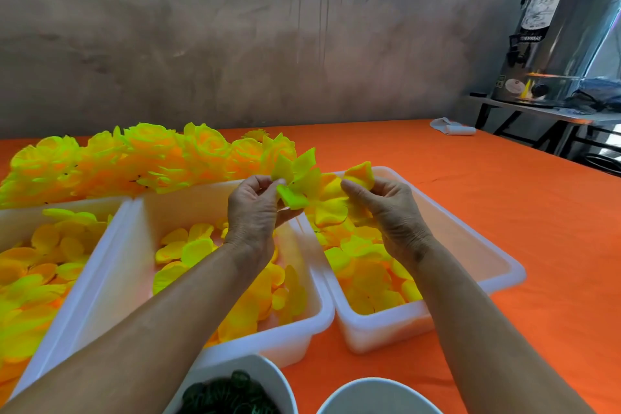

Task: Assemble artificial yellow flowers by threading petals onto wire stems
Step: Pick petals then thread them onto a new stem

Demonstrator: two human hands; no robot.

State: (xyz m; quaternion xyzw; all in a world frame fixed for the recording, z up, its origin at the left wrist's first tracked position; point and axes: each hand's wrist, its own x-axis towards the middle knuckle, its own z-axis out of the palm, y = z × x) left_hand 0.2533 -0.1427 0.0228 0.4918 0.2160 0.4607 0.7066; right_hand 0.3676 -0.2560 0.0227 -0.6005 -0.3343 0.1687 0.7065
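**Bowls cropped, stem unseen**

Two bowls (376, 397) are cut off at the near edge. Above the white trays (302, 329), left hand (253, 208) pinches a petal cluster (299, 183); right hand (389, 208) pinches another petal (359, 175). Any wire stem is hidden.

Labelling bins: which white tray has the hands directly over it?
Neither alone: the hands hold petals above the seam between the middle tray and right tray; the left tray is clear.

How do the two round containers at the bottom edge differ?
The left bowl holds a heap of dark green rings; the right bowl shows only its bare white inside. The left one lies beside the middle tray, the right one further right. Both are white, round and cut off by the frame.
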